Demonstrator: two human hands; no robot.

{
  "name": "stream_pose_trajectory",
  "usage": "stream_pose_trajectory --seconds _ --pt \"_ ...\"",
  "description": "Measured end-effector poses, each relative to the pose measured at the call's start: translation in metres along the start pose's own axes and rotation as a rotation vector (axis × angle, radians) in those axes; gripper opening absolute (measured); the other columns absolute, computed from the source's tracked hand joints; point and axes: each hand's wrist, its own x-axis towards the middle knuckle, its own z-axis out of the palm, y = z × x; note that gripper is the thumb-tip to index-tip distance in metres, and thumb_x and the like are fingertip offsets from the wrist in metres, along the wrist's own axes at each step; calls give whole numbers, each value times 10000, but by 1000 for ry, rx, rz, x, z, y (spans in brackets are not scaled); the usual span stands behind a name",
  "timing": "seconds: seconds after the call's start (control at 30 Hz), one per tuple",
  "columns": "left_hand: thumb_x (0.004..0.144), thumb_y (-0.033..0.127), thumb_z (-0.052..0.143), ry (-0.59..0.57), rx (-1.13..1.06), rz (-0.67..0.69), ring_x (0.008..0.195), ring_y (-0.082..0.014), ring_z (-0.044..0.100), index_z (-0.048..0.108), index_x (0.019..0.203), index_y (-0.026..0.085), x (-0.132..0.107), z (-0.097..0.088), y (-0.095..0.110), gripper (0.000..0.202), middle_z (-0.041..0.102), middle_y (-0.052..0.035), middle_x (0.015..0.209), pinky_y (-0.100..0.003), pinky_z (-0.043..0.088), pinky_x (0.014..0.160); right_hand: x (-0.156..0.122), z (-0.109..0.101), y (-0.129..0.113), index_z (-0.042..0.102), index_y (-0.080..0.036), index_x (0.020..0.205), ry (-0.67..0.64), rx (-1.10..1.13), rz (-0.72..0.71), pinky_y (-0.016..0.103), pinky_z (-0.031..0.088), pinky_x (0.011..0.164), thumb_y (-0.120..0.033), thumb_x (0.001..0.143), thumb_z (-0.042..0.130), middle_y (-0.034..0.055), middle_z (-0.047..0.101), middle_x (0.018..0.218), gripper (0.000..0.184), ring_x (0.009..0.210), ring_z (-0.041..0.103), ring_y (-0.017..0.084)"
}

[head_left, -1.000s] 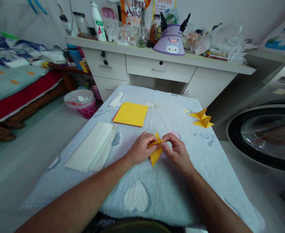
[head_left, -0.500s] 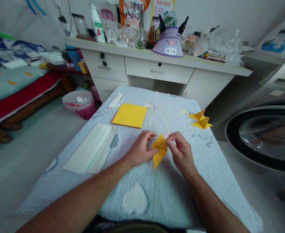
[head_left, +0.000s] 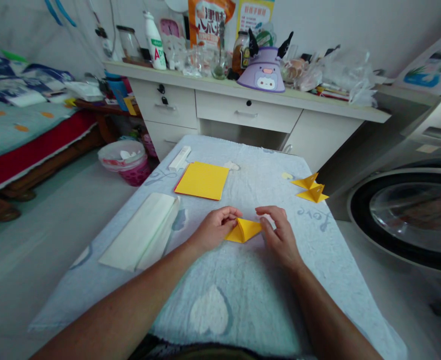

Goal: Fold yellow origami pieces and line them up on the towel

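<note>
Lying pinched in the left grip, folded paper ends beside the parted right grip.

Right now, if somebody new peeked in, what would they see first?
Probably the yellow folded paper between the left hand and right hand. Then two folded yellow shapes near the right edge of the table. Behind, on the counter, a purple hat with black horns stands out.

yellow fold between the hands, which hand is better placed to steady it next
Probably the left hand: it holds the yellow fold at its left side. The right hand is open by the right tip; whether it touches is unclear.
</note>
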Motion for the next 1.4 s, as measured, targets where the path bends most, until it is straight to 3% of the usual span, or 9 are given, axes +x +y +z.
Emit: stream_pose_trajectory --seconds 0.13,0.23,0.37,0.6,0.7,0.8,0.97,1.2,1.4 --pt "766 132 598 268 431 242 975 -199 588 566 1200 217 -1 -6 -2 443 613 -72 1209 -373 473 911 0 6 6 606 -263 1164 -140 -247 -155 493 326 991 -141 850 515 69 621 1148 349 1121 488 271" --pt "814 130 550 331 549 312 1004 -206 573 546 1214 211 0 -11 -5 408 600 -79 1216 -397 465 940 0 12 9 544 -260 1265 -203 -271 -194 499 307 1021 -64 824 455 72 601 1182 491 1138 471 262" --pt "821 112 523 328 600 319 998 -201 577 553 1179 206 1 -14 -7 371 615 -71 1167 -390 475 929 2 18 10 485 -236 1309 -248 -208 -180 502 284 1059 -24 798 411 84 579 1233 558 1177 451 250" --pt "806 106 530 342 619 315 1009 -214 578 558 1154 182 1 -14 -8 358 628 -81 1147 -413 474 940 7 19 13 587 -247 1026 -287 -134 -179 508 296 1056 -115 828 492 62 596 1211 257 1225 442 256" --pt "800 104 528 360 607 316 1016 -214 584 561 1152 189 0 -16 -6 363 630 -79 1149 -414 479 939 7 13 14 591 -242 1034 -206 -111 -165 485 334 1037 -208 872 528 75 616 1175 177 1217 466 263" --pt "804 124 543 380 572 309 1033 -212 585 559 1149 201 -1 -18 -6 354 625 -77 1160 -400 487 930 5 7 16 586 -226 1039 -74 -91 -65 418 425 933 -265 899 513 74 651 1036 162 1044 571 241" --pt "807 184 583 379 527 288 999 -204 590 557 1152 204 -1 -19 -7 346 627 -69 1145 -391 495 912 5 4 21 564 -214 910 86 -171 2 348 449 796 -248 883 495 44 628 869 81 835 582 203" --pt "809 200 591 357 486 259 995 -201 583 557 1145 209 -2 -18 -6 338 628 -67 1154 -400 488 920 9 12 29 565 -203 752 -170 -364 -16 324 399 733 -235 844 532 41 573 756 103 764 521 198" --pt "824 254 611 310 442 260 998 -200 578 545 1171 207 -4 -17 -7 356 625 -74 1157 -402 479 923 7 13 33 588 -187 776 -129 -485 110 338 354 735 -229 845 505 72 587 828 115 799 495 212"
